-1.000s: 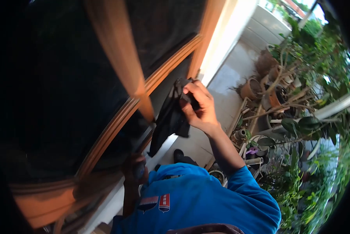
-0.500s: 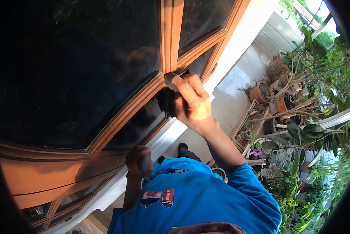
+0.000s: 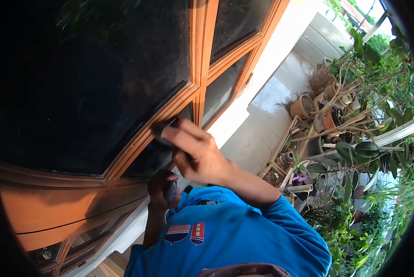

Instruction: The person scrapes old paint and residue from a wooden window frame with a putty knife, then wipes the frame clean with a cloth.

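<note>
My right hand (image 3: 197,152) is closed around a small brush (image 3: 160,131), somewhat blurred, with greyish bristles and a bit of dark red above the fingers. The bristles are right at the orange-brown wooden bar (image 3: 140,139) that borders the large dark glass pane (image 3: 87,101). Lower down, near the lower frame, my left hand (image 3: 158,187) wraps round a dark grey, rounded object (image 3: 171,191); its kind I cannot tell. Most of that object is hidden by the fingers.
An upright wooden bar (image 3: 198,46) separates the large pane from smaller panes. A white wall (image 3: 268,69) adjoins the frame. Potted plants (image 3: 303,107) and leafy branches fill the right side, beyond a pale tiled floor (image 3: 248,143).
My right hand has moved down and left with the brush, from the joint of the bars along the slanting bar. My left hand stays nearly in place.
</note>
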A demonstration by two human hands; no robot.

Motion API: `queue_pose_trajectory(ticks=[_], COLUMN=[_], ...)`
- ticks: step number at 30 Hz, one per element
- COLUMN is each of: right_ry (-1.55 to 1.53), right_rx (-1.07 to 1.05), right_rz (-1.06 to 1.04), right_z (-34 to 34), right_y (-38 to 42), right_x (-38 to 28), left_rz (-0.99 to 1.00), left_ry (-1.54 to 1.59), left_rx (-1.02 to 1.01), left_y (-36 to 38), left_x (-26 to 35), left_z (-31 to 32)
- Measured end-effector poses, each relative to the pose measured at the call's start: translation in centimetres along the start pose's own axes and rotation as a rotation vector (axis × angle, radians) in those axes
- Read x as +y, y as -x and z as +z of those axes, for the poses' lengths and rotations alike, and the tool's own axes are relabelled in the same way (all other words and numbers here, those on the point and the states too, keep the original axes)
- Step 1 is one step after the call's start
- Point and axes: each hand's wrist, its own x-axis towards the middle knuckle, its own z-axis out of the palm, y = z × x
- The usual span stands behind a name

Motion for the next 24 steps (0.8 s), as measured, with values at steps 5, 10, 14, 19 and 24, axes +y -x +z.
queue_pose_trajectory(ticks=[5, 10, 14, 19, 24], right_ry=[0.202, 0.33, 0.225, 0.234, 0.324], right_rx=[0.262, 0.215, 0.025, -0.103, 0.357], right_rz=[-0.036, -0.082, -0.245, -0.42, -0.016], right_z=[-2.3, -2.1, 3.0, 5.2, 1.4], right_y=[-0.2, -1.5, -0.3, -0.3, -0.6], right_x=[2.3, 2.4, -0.5, -2.3, 2.1], left_rz=[0.01, 0.072, 0.06, 0.078, 0.136], left_ry=[0.051, 0.012, 0.002, -0.033, 0.087], left_rx=[-0.001, -0.022, 0.05, 0.176, 0.199], left_y=[-0.5, -0.8, 0.2, 1.1, 3.3], left_x=[-0.3, 0.0, 0.5, 2.1, 1.8], left_z=[-0.4, -1.0, -1.7, -2.7, -3.8])
